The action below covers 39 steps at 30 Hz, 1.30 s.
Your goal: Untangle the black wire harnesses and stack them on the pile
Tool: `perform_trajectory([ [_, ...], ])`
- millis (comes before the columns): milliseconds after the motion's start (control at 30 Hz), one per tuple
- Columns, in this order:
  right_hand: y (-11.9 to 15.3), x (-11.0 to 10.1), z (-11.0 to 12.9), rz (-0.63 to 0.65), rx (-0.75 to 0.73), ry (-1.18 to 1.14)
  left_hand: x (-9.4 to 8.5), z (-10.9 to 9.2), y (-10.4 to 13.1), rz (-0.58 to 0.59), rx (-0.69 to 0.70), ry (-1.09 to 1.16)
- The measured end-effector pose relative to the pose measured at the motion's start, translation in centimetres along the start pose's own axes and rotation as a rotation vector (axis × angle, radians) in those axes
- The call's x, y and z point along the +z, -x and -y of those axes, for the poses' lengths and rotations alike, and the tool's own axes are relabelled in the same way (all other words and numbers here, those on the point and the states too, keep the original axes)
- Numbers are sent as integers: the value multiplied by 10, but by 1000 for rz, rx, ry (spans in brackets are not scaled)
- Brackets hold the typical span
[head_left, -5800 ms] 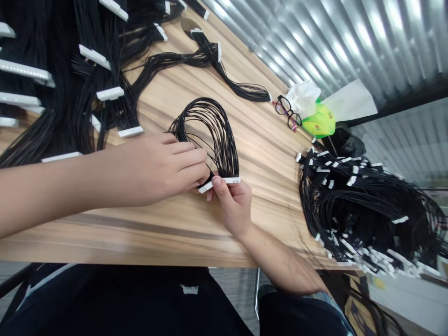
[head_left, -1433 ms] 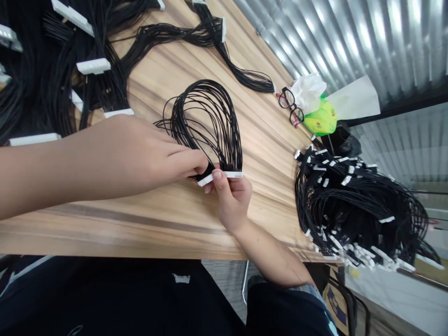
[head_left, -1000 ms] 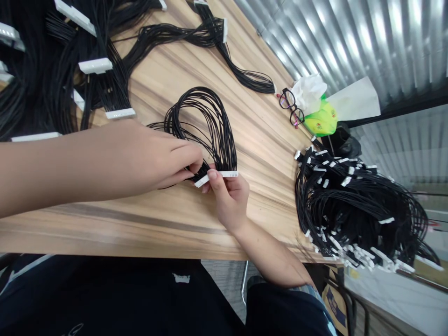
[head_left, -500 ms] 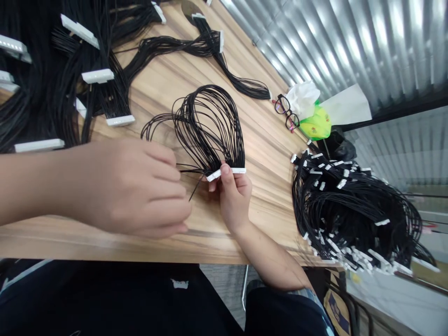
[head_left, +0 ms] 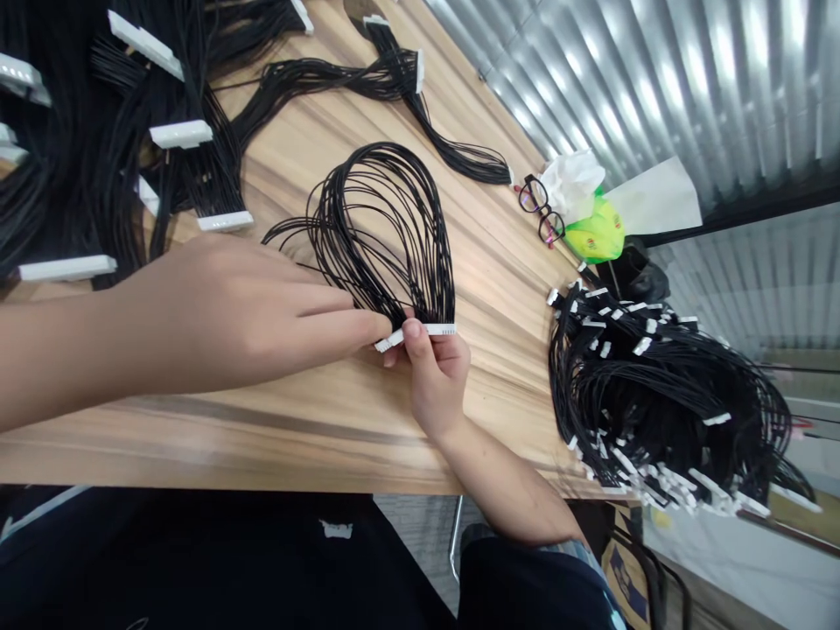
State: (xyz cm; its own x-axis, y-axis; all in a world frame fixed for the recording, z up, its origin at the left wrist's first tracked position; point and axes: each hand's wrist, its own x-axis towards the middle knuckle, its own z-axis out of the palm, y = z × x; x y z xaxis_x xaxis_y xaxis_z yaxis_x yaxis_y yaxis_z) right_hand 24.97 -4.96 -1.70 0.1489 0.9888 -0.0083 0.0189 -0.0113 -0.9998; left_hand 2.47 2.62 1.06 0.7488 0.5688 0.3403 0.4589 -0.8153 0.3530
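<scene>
My right hand (head_left: pixel 438 372) pinches a white connector strip (head_left: pixel 439 330), with the thumb on top and fingers underneath. A looped bundle of thin black wires (head_left: pixel 437 227) rises from this strip and curves back over the table. My left hand (head_left: pixel 282 311) reaches in from the left with its fingers pressed together. Its fingertips meet the wires at the strip's left end. They appear closed on a black wire, though the hand hides most of that grip.
Black wire bundles with white connectors (head_left: pixel 180 134) cover the table's left. Another wire bundle (head_left: pixel 452 157) stretches across the back. Glasses (head_left: pixel 542 210), a green packet (head_left: pixel 596 232) and white paper (head_left: pixel 649 201) lie at the right, beyond a large wire pile (head_left: pixel 662 394). The table edge (head_left: pixel 262 488) runs along the front.
My left hand has moved right, from a curled position beside the wires to the connector's left end, its fingers now straighter. My right hand still grips the connector, which has shifted slightly down and left.
</scene>
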Motion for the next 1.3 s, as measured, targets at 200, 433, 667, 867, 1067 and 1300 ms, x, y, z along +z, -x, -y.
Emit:
perform_trajectory([
  [200,-1,-1,0,-7,36,-15,0,9,2,-8,145,-11],
  [433,0,-1,-2,-12,75,22,-3,13,3,-31,188,-96],
  [667,0,0,-1,5,46,28,-3,10,-8,43,185,-50],
  [867,2,1,-1,13,40,15,5,9,-20,143,206,-88],
  [1067,-1,1,3,-8,81,-9,-1,-2,-21,139,114,-196],
  [1300,-5,3,2,-77,103,-127,-10,-11,-2,-131,576,-55],
])
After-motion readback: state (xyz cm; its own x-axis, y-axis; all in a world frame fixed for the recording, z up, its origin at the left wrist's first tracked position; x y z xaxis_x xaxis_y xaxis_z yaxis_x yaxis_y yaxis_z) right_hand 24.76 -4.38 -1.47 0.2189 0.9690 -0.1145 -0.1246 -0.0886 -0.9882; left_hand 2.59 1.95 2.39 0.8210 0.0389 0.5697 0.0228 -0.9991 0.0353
